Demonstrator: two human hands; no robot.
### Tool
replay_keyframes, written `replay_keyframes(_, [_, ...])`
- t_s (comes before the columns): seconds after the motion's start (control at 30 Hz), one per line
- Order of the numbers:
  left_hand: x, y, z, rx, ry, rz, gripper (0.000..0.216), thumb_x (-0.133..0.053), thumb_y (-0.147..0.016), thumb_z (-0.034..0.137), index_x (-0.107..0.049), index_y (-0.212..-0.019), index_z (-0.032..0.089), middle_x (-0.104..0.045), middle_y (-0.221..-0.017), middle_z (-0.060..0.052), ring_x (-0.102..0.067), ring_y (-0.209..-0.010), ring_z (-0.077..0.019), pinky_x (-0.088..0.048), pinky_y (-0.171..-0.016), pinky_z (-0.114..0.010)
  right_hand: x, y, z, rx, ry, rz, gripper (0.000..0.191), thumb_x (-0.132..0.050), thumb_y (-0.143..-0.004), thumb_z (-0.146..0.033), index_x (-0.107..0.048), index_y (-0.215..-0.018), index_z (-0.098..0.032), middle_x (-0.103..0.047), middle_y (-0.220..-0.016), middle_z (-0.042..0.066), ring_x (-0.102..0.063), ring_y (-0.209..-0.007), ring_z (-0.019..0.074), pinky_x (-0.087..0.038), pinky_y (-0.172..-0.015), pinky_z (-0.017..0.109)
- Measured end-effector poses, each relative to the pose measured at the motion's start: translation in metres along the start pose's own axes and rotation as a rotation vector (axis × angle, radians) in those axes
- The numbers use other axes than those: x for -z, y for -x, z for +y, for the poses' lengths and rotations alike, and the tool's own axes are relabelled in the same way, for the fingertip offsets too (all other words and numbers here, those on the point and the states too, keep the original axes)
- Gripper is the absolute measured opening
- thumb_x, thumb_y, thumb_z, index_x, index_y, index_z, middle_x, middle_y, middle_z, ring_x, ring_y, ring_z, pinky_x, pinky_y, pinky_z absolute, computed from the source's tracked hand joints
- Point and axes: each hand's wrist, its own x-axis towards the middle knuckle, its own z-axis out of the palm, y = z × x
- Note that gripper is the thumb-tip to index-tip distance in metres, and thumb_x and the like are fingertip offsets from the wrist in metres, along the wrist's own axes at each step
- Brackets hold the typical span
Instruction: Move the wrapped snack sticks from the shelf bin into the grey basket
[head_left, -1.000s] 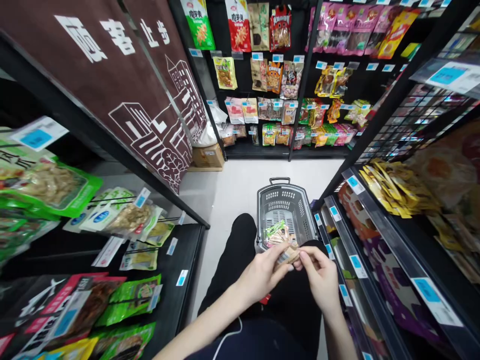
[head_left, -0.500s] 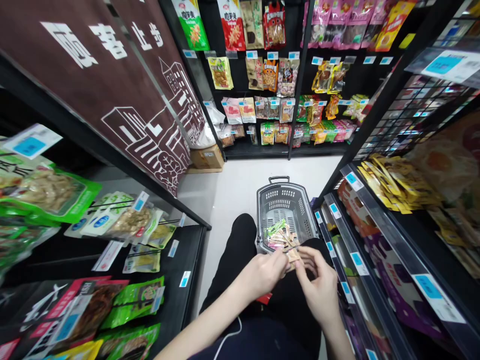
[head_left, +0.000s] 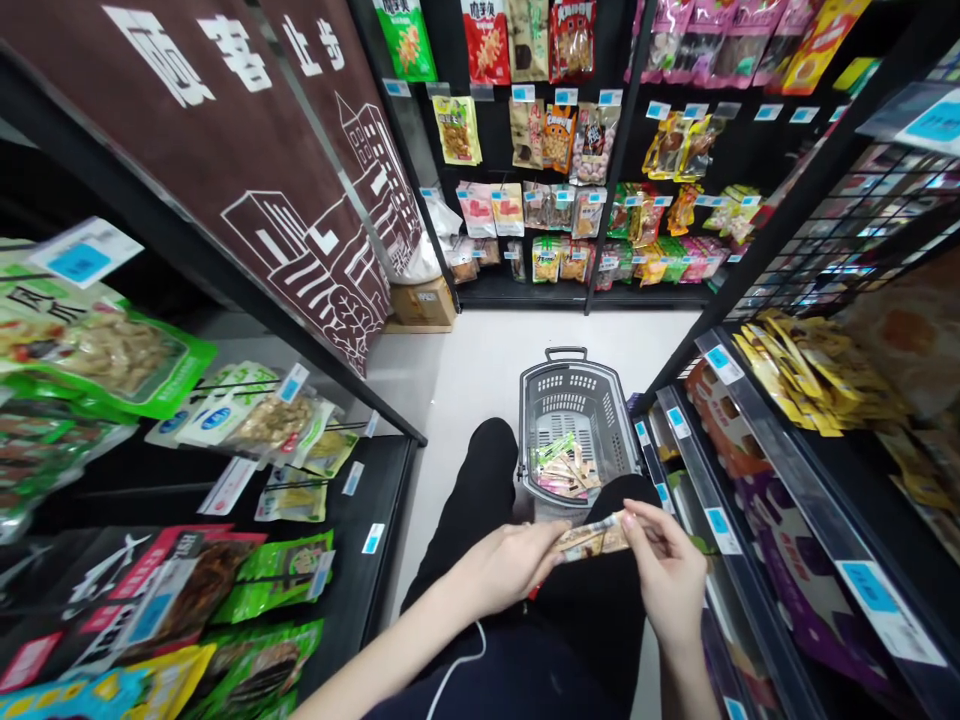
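Observation:
Both hands hold a small stack of brown snack packets [head_left: 594, 539] level, just above my lap. My left hand [head_left: 507, 564] pinches its left end with fingers closed. My right hand [head_left: 664, 568] grips the right end between thumb and fingertips. In front of my knees a grey plastic shopping basket [head_left: 574, 387] stands on the white floor, with several small green and brown packets [head_left: 565, 468] lying in its near end. I am crouched in dark trousers in a shop aisle.
Black shelves with hanging snack bags close in on the left [head_left: 247, 440] and right [head_left: 810, 380]. A brown curtain with white characters [head_left: 247, 150] hangs at upper left. More shelves [head_left: 570, 150] and a cardboard box [head_left: 424, 300] stand at the aisle's far end.
My hands have drawn back from the basket toward my lap and moved apart, so the packets now lie stretched level between them. The view has tilted down slightly.

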Motion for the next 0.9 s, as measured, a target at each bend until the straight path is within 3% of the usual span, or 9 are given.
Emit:
replay_keyframes(0.17, [-0.002,0.007,-0.004,0.014,0.028,0.028,0.030,-0.034,-0.093,0.027,-0.052,-0.115,0.017,-0.069,-0.093,-0.007,-0.067,-0.075,-0.0172,-0.050,-0.069,-0.025,-0.002,0.002,0.002,-0.031,-0.012,-0.037,0.023,-0.067,-0.074,-0.032,-0.068,-0.089,-0.016,-0.072,-0.079,0.008,-0.068,-0.072,0.0205,-0.057,-0.066,0.031])
replay_keyframes(0.37, [0.015,0.025,-0.008,0.161,0.331,-0.133,0.034,-0.033,-0.093,0.033,-0.050,-0.121,0.024,-0.068,-0.086,0.000,-0.062,-0.054,-0.0101,-0.046,-0.054,-0.018,-0.007,0.002,0.011,-0.099,-0.026,-0.054,0.027,-0.069,-0.071,-0.035,-0.068,-0.088,-0.015,-0.072,-0.074,0.007,-0.068,-0.068,0.0205,-0.056,-0.063,0.030])
replay_keyframes(0.5, [0.006,0.039,-0.018,0.176,0.162,-0.023,0.032,-0.042,-0.089,0.028,-0.051,-0.120,0.023,-0.067,-0.098,-0.005,-0.065,-0.079,-0.0175,-0.049,-0.072,-0.026,-0.006,-0.003,0.022,-0.132,-0.046,-0.019,0.030,-0.072,-0.067,-0.038,-0.068,-0.086,-0.014,-0.071,-0.068,0.006,-0.067,-0.062,0.0199,-0.055,-0.057,0.029])
replay_keyframes(0.67, [-0.001,0.045,-0.024,0.149,0.078,-0.003,0.030,-0.039,-0.091,0.026,-0.054,-0.116,0.020,-0.067,-0.099,-0.008,-0.065,-0.085,-0.0199,-0.049,-0.078,-0.030,-0.002,-0.010,0.029,-0.159,-0.036,-0.034,0.033,-0.072,-0.067,-0.039,-0.068,-0.088,-0.014,-0.071,-0.070,0.006,-0.067,-0.064,0.0205,-0.054,-0.058,0.029])
replay_keyframes(0.73, [0.003,0.044,-0.024,0.178,0.233,0.003,0.030,-0.038,-0.091,0.028,-0.055,-0.115,0.022,-0.067,-0.101,-0.006,-0.065,-0.083,-0.0174,-0.049,-0.076,-0.027,0.001,-0.012,0.030,-0.165,-0.031,-0.037,0.034,-0.072,-0.067,-0.039,-0.068,-0.090,-0.014,-0.071,-0.070,0.006,-0.066,-0.065,0.0200,-0.053,-0.058,0.029])
replay_keyframes(0.9, [0.009,0.040,-0.028,0.474,0.910,-0.138,0.035,-0.054,-0.080,0.040,-0.061,-0.100,0.013,-0.068,-0.071,-0.003,-0.057,-0.044,-0.0108,-0.045,-0.046,-0.021,0.006,-0.013,0.034,-0.144,-0.047,-0.053,0.033,-0.073,-0.067,-0.036,-0.067,-0.091,-0.014,-0.070,-0.071,0.006,-0.064,-0.064,0.0185,-0.051,-0.058,0.028])
